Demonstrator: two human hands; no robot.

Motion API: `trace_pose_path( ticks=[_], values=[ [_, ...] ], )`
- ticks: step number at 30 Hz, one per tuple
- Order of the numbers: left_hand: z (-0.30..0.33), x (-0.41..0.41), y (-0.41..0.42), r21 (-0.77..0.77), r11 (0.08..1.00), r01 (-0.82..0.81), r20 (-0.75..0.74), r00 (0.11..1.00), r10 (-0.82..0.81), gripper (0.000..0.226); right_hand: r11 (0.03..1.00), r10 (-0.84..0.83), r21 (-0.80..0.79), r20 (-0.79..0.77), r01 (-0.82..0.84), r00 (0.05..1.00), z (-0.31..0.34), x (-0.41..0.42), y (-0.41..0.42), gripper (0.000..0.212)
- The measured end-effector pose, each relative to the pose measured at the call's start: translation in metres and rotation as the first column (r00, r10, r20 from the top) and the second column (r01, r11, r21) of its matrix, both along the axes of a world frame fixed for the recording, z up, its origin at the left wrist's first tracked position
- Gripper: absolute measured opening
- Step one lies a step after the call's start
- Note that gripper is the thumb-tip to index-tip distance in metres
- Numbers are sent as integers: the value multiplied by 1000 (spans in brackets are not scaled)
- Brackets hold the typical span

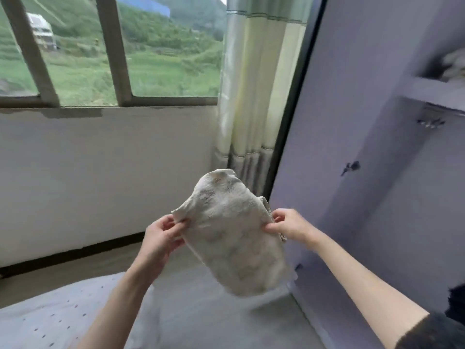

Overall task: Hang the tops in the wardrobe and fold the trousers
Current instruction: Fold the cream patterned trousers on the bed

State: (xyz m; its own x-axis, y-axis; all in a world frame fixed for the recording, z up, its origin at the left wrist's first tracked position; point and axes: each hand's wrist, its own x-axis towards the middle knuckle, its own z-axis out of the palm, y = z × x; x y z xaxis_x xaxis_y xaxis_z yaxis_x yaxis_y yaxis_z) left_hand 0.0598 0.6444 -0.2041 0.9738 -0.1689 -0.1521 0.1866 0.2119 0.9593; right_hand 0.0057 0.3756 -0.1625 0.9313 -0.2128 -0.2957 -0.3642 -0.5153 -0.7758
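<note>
Folded pale garment [234, 238] with a faint printed pattern hangs in the air between both hands, above the grey floor [201, 313] and just left of the open wardrobe [377, 172]. Whether it is a top or trousers cannot be told. The left hand [161, 233] pinches its left edge between thumb and fingers; the right hand [286, 225] pinches the right edge the same way. A dotted bed [50, 316] lies near left. Far behind are a window [113, 54] and a striped curtain [256, 84]
</note>
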Motion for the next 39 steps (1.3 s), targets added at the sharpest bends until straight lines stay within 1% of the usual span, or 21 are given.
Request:
trace_pose_path(
  ticks=[2,4,6,8,11,13,14,16,19,21,23,25,27,29,31,33,36,39],
  values=[
    [15,-5,-55,-4,991,130,35,991,-130,11,992,-123,1,41,123,992,15,-34,-49,17],
    [36,-9,-123,-19,964,265,72,962,-263,11,963,-264,-17,120,268,957,37,-73,-103,7],
    [55,-10,-169,-30,941,337,118,936,-331,11,938,-333,-47,169,345,928,56,-93,-137,11],
    [77,-15,-223,-28,900,435,171,889,-424,11,889,-437,-45,215,455,874,78,-120,-173,12],
    [110,-18,-295,-28,827,561,236,808,-540,13,813,-536,-75,293,578,792,117,-152,-221,24],
    [132,-17,-339,-23,767,641,285,740,-610,11,765,-571,-99,350,636,742,145,-167,-250,22],
    [141,-15,-354,-26,753,658,302,723,-621,11,744,-579,-121,375,657,725,158,-171,-260,20],
    [167,-10,-396,-21,707,707,342,670,-659,12,667,-608,-173,436,725,664,184,-181,-287,24],
    [207,-6,-455,-26,628,778,405,582,-705,13,560,-654,-162,516,813,554,223,-195,-318,32],
    [234,-8,-486,-46,588,807,438,546,-715,14,517,-663,-161,545,840,513,248,-203,-333,31],
    [261,-12,-524,-70,518,852,462,488,-740,15,449,-665,-183,585,874,464,277,-213,-352,32],
    [283,-17,-555,-92,473,876,480,455,-750,17,399,-657,-197,621,896,429,301,-220,-370,26],
    [306,-23,-588,-119,422,899,494,422,-760,12,347,-648,-199,655,917,388,328,-227,-391,14],
    [326,-28,-616,-143,381,914,497,399,-771,10,306,-635,-210,682,929,363,351,-232,-412,9],
    [345,-34,-646,-161,349,923,506,381,-774,14,286,-623,-207,702,936,345,376,-235,-437,16],
    [364,-41,-676,-190,332,924,525,381,-761,14,246,-608,-273,704,930,367,401,-239,-464,21],
    [389,-49,-716,-231,285,930,520,366,-772,17,207,-579,-367,701,907,416,436,-240,-503,18],
    [408,-54,-759,-244,264,933,507,354,-786,12,167,-552,-436,702,884,450,470,-240,-550,18]
  ],
)
